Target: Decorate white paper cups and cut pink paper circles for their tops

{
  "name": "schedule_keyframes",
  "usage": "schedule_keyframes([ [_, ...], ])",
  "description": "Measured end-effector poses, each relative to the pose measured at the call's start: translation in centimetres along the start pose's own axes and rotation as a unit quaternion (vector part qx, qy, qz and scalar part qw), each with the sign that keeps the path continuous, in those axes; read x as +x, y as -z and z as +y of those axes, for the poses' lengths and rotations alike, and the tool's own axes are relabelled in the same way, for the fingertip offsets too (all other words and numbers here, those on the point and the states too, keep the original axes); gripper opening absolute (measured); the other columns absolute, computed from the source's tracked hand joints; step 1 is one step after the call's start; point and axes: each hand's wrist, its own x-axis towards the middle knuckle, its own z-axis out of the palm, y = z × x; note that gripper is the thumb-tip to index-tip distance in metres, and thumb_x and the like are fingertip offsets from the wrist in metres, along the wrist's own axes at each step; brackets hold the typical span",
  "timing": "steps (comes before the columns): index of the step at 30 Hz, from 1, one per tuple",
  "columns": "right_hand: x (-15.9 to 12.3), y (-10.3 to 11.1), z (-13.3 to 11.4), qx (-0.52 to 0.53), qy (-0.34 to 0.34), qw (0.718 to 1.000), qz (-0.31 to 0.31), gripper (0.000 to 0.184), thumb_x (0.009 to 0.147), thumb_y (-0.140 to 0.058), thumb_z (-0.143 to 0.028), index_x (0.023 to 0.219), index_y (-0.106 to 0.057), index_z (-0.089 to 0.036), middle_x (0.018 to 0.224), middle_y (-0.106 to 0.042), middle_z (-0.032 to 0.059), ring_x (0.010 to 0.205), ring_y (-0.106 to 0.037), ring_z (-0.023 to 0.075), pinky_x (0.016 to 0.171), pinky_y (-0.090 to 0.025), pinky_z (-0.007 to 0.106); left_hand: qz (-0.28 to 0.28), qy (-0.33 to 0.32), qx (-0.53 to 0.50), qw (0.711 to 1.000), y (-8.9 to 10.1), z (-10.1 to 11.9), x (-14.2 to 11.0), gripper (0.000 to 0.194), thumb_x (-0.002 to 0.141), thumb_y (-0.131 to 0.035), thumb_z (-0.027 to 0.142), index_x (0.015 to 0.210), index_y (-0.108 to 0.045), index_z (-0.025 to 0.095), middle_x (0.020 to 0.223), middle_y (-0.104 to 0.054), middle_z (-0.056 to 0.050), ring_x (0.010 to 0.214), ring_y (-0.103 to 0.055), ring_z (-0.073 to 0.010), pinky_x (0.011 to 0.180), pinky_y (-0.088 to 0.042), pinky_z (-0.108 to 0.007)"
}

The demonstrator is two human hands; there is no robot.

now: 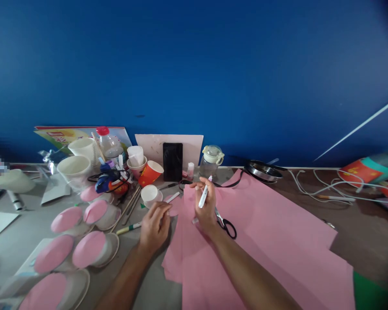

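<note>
My right hand (207,211) is closed round a white marker (204,194), tilted upward above a pink paper sheet (261,241). My left hand (155,224) has its fingers curled at a slim white stick (173,197), maybe another marker; its lower end meets the fingertips. Under that stick lies a pink paper disc (174,209), partly covered. Black-handled scissors (228,228) rest on the sheet beside my right wrist. A green-and-white marker (128,228) lies left of my left hand, and a small white cup (150,196) stands just behind it.
Several paper cups with pink tops (90,249) lie at the left. Behind them are stacked white cups (74,168), a plastic bottle (108,144) and a red cup (151,173). A black phone (173,162), a glass jar (211,160) and white cables (330,185) line the blue wall.
</note>
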Motion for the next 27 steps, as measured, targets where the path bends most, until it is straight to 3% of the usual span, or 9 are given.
schedule_keyframes([
  [4, 0.6, 0.4, 0.3, -0.016, 0.002, 1.0, 0.016, 0.019, 0.09, -0.045, -0.023, 0.109, -0.046, -0.019, 0.083, -0.065, 0.0038, 0.079, -0.062, 0.0187, 0.078, -0.048, 0.037, -0.168, -0.063, 0.035, 0.983, -1.7, 1.1, -0.7, 0.037, 0.086, -0.051, 0.016, 0.122, -0.056, 0.021, 0.128, -0.056, -0.014, 0.109, -0.054, -0.0263, 0.089, -0.047, -0.043],
  [7, 0.8, 0.6, 0.4, -0.015, -0.013, 1.0, 0.013, 0.02, 0.089, -0.046, -0.023, 0.108, -0.046, -0.019, 0.084, -0.065, 0.0041, 0.08, -0.062, 0.0188, 0.077, -0.049, 0.036, -0.262, -0.074, 0.071, 0.96, -2.4, 1.7, -1.2, 0.051, 0.083, -0.057, 0.018, 0.132, -0.051, 0.027, 0.139, -0.049, -0.011, 0.118, -0.046, -0.0318, 0.093, -0.044, -0.052],
  [10, 0.9, 0.7, 0.4, -0.01, -0.021, 1.0, 0.017, 0.022, 0.088, -0.046, -0.023, 0.11, -0.046, -0.019, 0.086, -0.065, 0.0047, 0.081, -0.062, 0.0187, 0.077, -0.048, 0.036, -0.303, -0.077, 0.07, 0.947, -2.4, 2.0, -1.3, 0.052, 0.082, -0.055, 0.013, 0.132, -0.051, 0.029, 0.138, -0.052, -0.008, 0.122, -0.042, -0.0315, 0.095, -0.042, -0.052],
  [14, 1.0, 0.6, 0.6, -0.012, -0.029, 0.999, 0.015, 0.022, 0.088, -0.046, -0.022, 0.11, -0.046, -0.019, 0.085, -0.065, 0.0049, 0.081, -0.062, 0.0189, 0.077, -0.048, 0.037, -0.327, -0.096, 0.048, 0.939, -2.5, 2.5, -1.1, 0.04, 0.083, -0.058, 0.015, 0.119, -0.061, 0.031, 0.136, -0.053, -0.005, 0.122, -0.043, -0.0309, 0.096, -0.041, -0.05],
  [20, 0.6, 0.3, 0.7, -0.011, -0.03, 0.999, 0.001, 0.022, 0.087, -0.046, -0.021, 0.109, -0.046, -0.019, 0.084, -0.065, 0.004, 0.082, -0.061, 0.0184, 0.078, -0.047, 0.036, -0.283, -0.086, 0.005, 0.955, -3.3, 2.4, -1.1, 0.02, 0.085, -0.054, 0.013, 0.097, -0.068, 0.023, 0.105, -0.069, -0.009, 0.102, -0.057, -0.0252, 0.087, -0.045, -0.043],
  [23, 0.5, 0.4, 0.2, 0.005, -0.024, 1.0, -0.007, 0.021, 0.087, -0.048, -0.024, 0.108, -0.046, -0.019, 0.083, -0.066, 0.004, 0.081, -0.061, 0.0187, 0.081, -0.046, 0.038, -0.215, 0.019, -0.088, 0.972, -3.2, 1.7, -1.0, 0.016, 0.084, -0.052, 0.014, 0.081, -0.066, 0.021, 0.09, -0.07, -0.007, 0.087, -0.06, -0.0231, 0.08, -0.045, -0.04],
  [27, 0.4, 0.4, -0.5, 0.093, -0.07, 0.992, -0.056, 0.028, 0.092, -0.046, -0.038, 0.113, -0.048, -0.019, 0.075, -0.066, 0.0014, 0.077, -0.063, 0.0191, 0.085, -0.045, 0.04, -0.094, 0.199, -0.17, 0.961, -2.1, 0.2, -0.4, 0.012, 0.086, -0.051, 0.024, 0.089, -0.061, 0.018, 0.083, -0.067, -0.006, 0.077, -0.061, -0.0205, 0.071, -0.047, -0.035],
])
